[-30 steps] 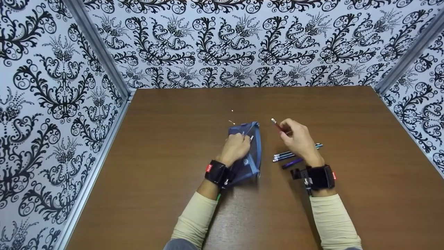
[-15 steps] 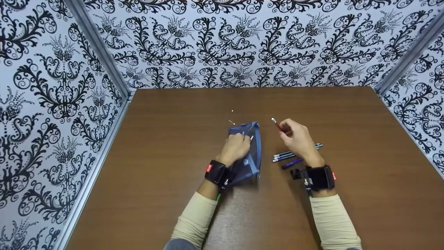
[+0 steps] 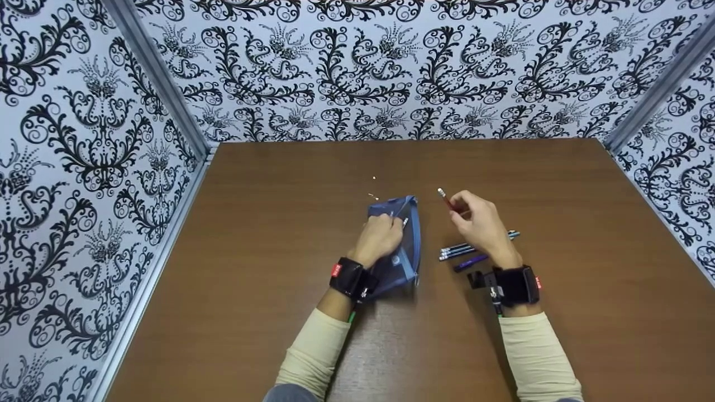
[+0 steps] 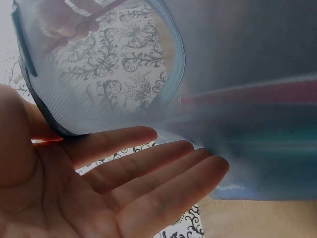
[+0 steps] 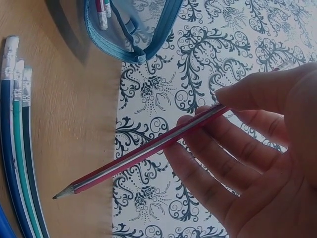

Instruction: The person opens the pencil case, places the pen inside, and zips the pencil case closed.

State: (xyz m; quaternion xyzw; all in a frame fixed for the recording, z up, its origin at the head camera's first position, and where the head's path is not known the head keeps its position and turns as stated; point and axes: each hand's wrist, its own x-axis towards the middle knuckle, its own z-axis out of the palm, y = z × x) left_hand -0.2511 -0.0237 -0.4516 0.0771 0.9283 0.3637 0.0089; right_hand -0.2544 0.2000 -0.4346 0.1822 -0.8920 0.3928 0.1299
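A translucent blue zip pencil case stands propped on the table, its zipped mouth toward the right. My left hand grips its upper edge; in the left wrist view the fingers lie along the case wall, the thumb mostly hidden. Through the wall show a red pencil and a green pencil. My right hand pinches a red-and-silver striped pencil between thumb and fingertips, above the table. Its sharpened tip points away from the palm and its white eraser end shows in the head view.
Several striped pencils with white erasers lie side by side below the right hand, near a purple pen. Small white bits lie behind the case. Patterned wall panels bound the brown table at the back and sides.
The red pencil has tilted very slightly in the right hand. Both hands and the case otherwise hold their places.
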